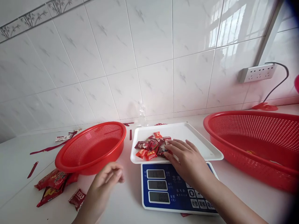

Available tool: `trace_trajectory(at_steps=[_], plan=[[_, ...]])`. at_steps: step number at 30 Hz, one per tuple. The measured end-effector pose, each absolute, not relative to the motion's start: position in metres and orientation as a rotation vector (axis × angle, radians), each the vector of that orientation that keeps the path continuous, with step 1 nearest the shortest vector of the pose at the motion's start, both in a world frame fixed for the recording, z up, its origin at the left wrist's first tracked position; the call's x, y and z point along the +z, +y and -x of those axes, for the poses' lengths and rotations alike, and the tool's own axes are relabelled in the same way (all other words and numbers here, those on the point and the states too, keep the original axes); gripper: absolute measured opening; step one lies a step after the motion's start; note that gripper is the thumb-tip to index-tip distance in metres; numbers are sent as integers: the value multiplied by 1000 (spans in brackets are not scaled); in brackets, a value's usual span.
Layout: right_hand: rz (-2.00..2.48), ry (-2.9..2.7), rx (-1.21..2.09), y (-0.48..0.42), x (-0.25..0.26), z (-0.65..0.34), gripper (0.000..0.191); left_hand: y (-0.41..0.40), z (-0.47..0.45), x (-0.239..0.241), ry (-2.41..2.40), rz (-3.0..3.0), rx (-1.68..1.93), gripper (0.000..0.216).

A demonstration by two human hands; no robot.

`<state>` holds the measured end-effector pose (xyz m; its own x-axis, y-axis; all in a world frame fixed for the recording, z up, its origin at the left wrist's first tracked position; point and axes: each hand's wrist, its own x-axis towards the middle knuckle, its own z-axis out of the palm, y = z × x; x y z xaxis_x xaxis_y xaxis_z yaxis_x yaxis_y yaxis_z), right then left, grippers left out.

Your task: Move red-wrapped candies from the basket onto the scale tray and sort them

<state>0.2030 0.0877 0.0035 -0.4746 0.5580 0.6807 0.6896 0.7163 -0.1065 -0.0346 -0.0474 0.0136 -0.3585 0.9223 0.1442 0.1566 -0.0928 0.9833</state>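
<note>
The right hand (187, 157) lies flat on the near right part of a white tray (187, 132), fingers spread apart and resting on a small heap of red wrapped sweets (150, 146) that sits at the tray's near left corner. The tray stands on a blue-faced scale (158, 189) at the near edge of the white counter (18, 161). The left hand (108, 180) hovers above the counter just in front of a small red basket (93, 149), fingers loosely curled and blurred; whether they pinch anything cannot be told. Red packets (53, 183) lie towards the counter's near left corner. A large red basket (257, 140) stands at the right edge.
</note>
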Motion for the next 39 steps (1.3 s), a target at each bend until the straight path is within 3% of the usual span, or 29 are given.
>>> trace_trajectory(at_steps=[6,9,12,15,18,23,25,31,39], plan=[[857,-2273,-117,84,8,-201,26,24,-12,49,1689,-2213,1163,23],[943,-2227,-161,88,8,-203,25,56,-28,55,1812,-2390,761,26],[959,-2206,-198,91,7,-204,22,73,-34,58,1887,-2401,598,16],[940,-2194,-181,91,6,-202,20,78,-31,58,1914,-2377,616,7],[906,-2147,-145,89,7,-201,19,72,-23,56,1969,-2328,724,12],[735,-2011,-41,80,13,-200,21,39,-15,49,1552,-1718,1385,13],[628,-1978,80,72,18,-199,23,23,-17,42,1345,-1470,1488,19],[587,-2020,685,48,25,-193,31,-8,-32,21,1185,-1216,1488,33],[566,-2094,962,41,21,-188,34,-13,-23,20,1095,-1274,1205,36]])
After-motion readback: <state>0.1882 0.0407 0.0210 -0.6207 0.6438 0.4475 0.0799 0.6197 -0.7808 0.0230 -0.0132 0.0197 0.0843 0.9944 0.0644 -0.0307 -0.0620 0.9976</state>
